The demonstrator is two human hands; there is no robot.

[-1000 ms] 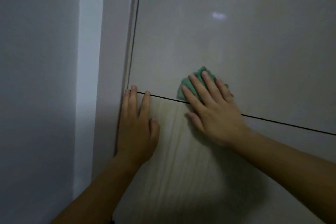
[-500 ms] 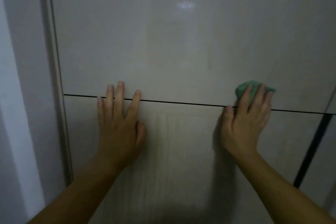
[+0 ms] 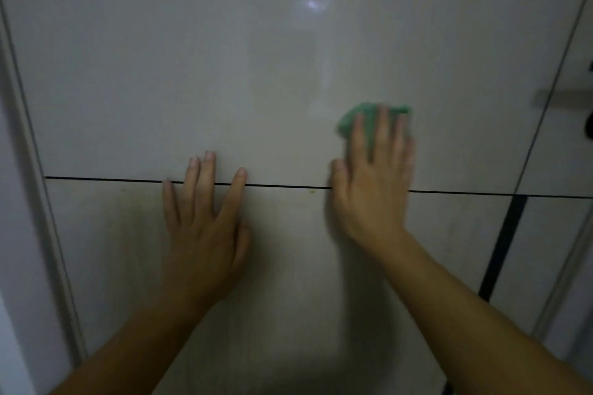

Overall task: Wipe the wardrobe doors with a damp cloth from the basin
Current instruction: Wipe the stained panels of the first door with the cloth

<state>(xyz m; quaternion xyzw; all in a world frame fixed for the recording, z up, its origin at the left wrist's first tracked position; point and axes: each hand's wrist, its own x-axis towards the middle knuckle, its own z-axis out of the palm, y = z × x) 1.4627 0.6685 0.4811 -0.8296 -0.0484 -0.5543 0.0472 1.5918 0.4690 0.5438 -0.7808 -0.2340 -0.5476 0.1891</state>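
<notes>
Cloth [image 3: 353,120] under right hand [image 3: 373,189] — flat, on door [image 3: 192,74]

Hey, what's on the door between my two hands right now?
Head view: only bare wardrobe door and its dark horizontal seam between the left hand and the right hand, which presses the green cloth.

I have one view to work from — the head camera, worn by the person, looking forward and slightly down at the wardrobe door [image 3: 192,74]. It sits near: the door fills almost the whole picture. Left of the door a strip of frame [image 3: 22,170] shows — right of the door, a dark gap [image 3: 500,247] and part of the neighbouring door [image 3: 564,154].
</notes>
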